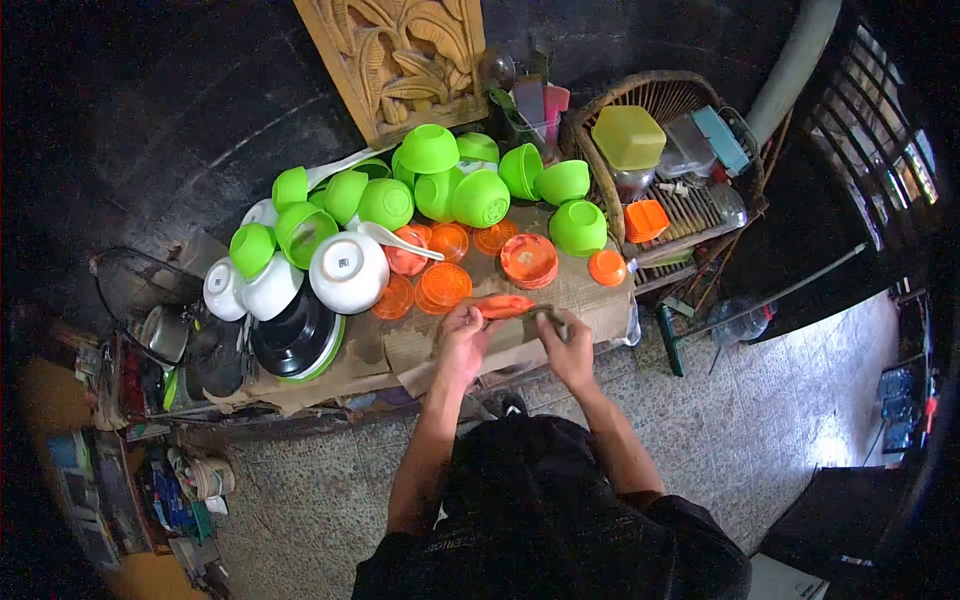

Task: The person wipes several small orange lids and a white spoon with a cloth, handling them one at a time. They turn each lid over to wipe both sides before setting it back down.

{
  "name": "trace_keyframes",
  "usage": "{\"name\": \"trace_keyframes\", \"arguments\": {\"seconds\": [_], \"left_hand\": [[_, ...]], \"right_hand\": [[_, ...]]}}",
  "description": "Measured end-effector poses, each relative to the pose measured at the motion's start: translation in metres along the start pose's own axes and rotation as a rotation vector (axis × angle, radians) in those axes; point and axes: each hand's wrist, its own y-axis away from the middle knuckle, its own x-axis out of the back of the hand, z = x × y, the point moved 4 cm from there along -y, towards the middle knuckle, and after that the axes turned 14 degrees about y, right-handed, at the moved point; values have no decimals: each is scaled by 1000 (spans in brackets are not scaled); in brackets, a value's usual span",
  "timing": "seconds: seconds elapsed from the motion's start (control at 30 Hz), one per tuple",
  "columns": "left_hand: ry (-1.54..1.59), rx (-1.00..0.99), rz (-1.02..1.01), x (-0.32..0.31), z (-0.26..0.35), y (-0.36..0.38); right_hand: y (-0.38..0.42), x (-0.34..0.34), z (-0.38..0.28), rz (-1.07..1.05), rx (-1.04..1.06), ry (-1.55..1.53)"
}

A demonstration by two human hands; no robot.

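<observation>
My left hand [462,338] grips a small orange dish [506,306], tilted so that it shows nearly edge-on above the cardboard. Close to the dish's right side, my right hand [566,346] is closed with its fingers bent; what it holds, if anything, I cannot make out. Just beyond them lies a stack of orange-red dishes [529,260]. Translucent orange saucers [444,286] are spread to the left of that stack. A small orange bowl [607,267] sits at the right end of the cardboard [430,350].
Several bright green bowls [483,199] are heaped at the back. White bowls [349,272], a white spoon [400,240] and a black bowl [296,332] stand left. A wicker shelf [583,140] with plastic containers is at the right, and a carved wooden panel [405,65] leans behind.
</observation>
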Motion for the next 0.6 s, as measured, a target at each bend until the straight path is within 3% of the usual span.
{"name": "trace_keyframes", "arguments": {"seconds": [0.07,0.1,0.2,0.27,0.3,0.37,0.5,0.57,0.6], "left_hand": [[-160,-40,-79,-7,0,-2],[-159,-39,-80,-15,0,-3],[-412,-99,16,-37,7,-3],[-812,-135,34,-45,12,-1],[-812,-136,33,-45,12,-2],[-1008,-303,-31,-53,13,-3],[-1104,-435,-16,-75,21,-7],[-1454,-552,-76,-78,23,-13],[-1453,-555,-73,-75,22,-17]], "right_hand": [[-8,10,-5,-268,-494,-247],[-9,12,-14,-193,-521,-433],[-18,13,-25,-291,-353,-391],[-23,17,-34,-262,-323,-325],[-27,19,-38,-234,-293,-260],[-31,18,-35,-245,-318,-260],[-38,23,-47,-211,-412,-281],[-39,17,-35,-182,-396,-307],[-40,17,-34,-150,-382,-334]]}}
